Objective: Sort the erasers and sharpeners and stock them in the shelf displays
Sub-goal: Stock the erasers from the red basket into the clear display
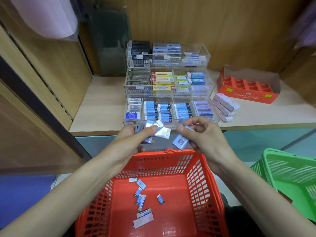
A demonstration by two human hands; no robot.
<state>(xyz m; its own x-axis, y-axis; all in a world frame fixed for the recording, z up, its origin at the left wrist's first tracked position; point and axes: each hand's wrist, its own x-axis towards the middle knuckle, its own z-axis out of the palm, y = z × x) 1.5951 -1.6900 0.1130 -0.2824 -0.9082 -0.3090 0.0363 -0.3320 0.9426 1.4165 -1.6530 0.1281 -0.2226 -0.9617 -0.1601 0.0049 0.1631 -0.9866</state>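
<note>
Above the red basket (201, 182), the left hand (133, 135) clutches several wrapped erasers (159, 131); the right hand (201, 134) pinches a single eraser (179, 142). The crowded bunch may slip loose.

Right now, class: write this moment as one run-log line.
left hand: grips several wrapped erasers | right hand: holds blue-white eraser | red basket: loose erasers lie inside | phase: sorting above basket

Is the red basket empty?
No, several wrapped erasers lie loose on the floor of the red basket.
</note>
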